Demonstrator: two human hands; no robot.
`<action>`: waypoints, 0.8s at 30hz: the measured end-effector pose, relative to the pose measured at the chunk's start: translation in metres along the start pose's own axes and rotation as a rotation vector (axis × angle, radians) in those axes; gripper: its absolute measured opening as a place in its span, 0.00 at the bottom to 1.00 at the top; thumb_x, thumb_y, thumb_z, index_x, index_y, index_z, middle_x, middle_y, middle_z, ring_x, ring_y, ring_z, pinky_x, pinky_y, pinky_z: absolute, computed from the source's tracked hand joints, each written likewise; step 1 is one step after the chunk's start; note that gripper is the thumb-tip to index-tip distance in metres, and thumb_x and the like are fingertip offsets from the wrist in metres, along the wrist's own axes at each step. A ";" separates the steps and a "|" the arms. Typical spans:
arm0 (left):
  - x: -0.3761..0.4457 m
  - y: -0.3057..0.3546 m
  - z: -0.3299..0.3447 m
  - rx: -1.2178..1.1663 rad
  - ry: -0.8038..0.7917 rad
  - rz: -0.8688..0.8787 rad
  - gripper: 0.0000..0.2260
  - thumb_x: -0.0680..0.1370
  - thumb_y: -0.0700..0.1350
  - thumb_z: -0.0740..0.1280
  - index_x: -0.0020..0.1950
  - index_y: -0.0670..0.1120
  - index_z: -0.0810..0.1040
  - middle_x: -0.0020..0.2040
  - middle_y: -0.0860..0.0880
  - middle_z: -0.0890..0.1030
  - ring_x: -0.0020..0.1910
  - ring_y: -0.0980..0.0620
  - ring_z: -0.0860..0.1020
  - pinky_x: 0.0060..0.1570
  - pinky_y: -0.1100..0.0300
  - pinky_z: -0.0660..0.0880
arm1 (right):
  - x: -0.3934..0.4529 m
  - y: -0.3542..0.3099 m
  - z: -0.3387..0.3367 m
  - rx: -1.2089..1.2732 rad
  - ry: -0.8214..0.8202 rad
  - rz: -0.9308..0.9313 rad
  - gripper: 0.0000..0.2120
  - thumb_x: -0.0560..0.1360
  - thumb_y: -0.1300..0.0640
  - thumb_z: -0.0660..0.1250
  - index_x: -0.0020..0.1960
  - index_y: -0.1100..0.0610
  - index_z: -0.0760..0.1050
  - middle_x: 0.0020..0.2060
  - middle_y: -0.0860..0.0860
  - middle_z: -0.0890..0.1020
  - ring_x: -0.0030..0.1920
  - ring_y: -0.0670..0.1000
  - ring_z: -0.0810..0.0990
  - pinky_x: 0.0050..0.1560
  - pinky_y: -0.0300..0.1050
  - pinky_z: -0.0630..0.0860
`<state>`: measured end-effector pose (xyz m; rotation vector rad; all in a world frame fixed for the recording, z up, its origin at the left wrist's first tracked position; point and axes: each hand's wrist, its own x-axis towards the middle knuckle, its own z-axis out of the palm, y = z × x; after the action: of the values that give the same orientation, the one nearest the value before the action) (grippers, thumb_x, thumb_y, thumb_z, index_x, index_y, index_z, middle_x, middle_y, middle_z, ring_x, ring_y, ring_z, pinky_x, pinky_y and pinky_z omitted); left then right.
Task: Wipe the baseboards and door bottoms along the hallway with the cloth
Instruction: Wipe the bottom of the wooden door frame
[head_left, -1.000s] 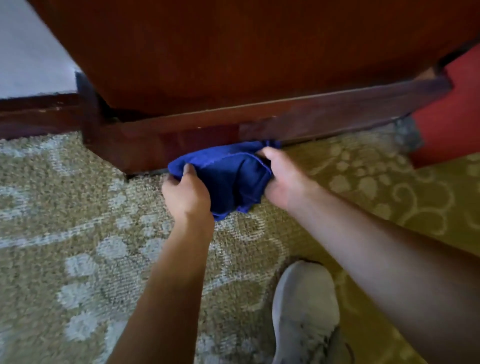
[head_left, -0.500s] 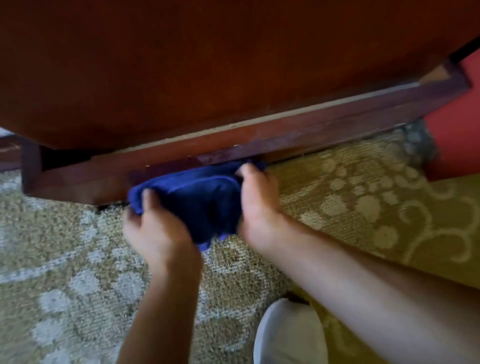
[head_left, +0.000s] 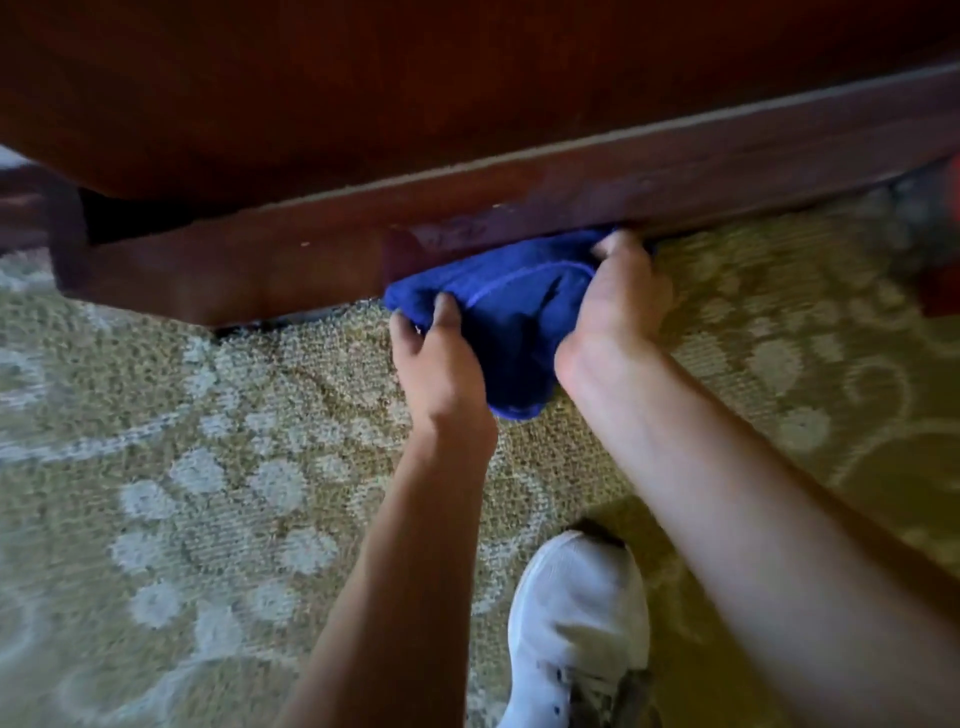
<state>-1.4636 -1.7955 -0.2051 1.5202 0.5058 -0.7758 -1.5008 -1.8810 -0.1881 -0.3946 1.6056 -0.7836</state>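
Patterned carpet (head_left: 218, 467) underfoot, dark wood door (head_left: 415, 78) above. Blue cloth (head_left: 498, 312) bunched low against baseboard (head_left: 675, 192), touching its bottom edge where it meets carpet. Baseboard's long axis runs left-right across view, rising toward right. Left hand (head_left: 441, 358) grips cloth's left end, fingers curled in. Right hand (head_left: 618, 301) grasps right end, fingertips at wood. Both hands equally near; unwiped length lies both ways. White shoe (head_left: 576, 623) behind.

- Cloth (head_left: 511, 306): deep blue, with a lighter blue stitched seam.
- Baseboard (head_left: 519, 218): dark reddish-brown wood.
- Carpet (head_left: 208, 467): olive-green with pale dots and swirls.
- Shoe (head_left: 576, 623) at 6 o'clock: white.
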 end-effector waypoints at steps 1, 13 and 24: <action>0.001 -0.001 -0.004 0.005 0.029 -0.001 0.04 0.80 0.43 0.63 0.48 0.52 0.75 0.51 0.52 0.81 0.58 0.47 0.79 0.65 0.44 0.73 | -0.002 0.006 -0.002 -0.043 -0.015 0.009 0.18 0.76 0.63 0.62 0.65 0.62 0.72 0.49 0.54 0.78 0.45 0.53 0.77 0.46 0.45 0.74; -0.025 0.050 0.017 -0.129 0.131 -0.042 0.02 0.79 0.43 0.64 0.48 0.45 0.75 0.47 0.48 0.80 0.49 0.48 0.79 0.62 0.49 0.74 | -0.027 -0.031 0.007 -0.158 -0.137 0.015 0.12 0.70 0.57 0.62 0.52 0.56 0.75 0.45 0.56 0.79 0.38 0.54 0.77 0.43 0.47 0.78; -0.035 0.041 0.029 -0.126 0.031 -0.147 0.19 0.80 0.44 0.63 0.70 0.41 0.69 0.67 0.41 0.75 0.64 0.43 0.75 0.68 0.45 0.69 | -0.016 -0.028 0.000 -0.150 -0.095 -0.064 0.11 0.77 0.63 0.59 0.58 0.59 0.71 0.48 0.59 0.76 0.39 0.55 0.76 0.44 0.47 0.75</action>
<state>-1.4628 -1.8244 -0.1506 1.3906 0.6833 -0.8195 -1.5032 -1.8911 -0.1573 -0.5856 1.5739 -0.6842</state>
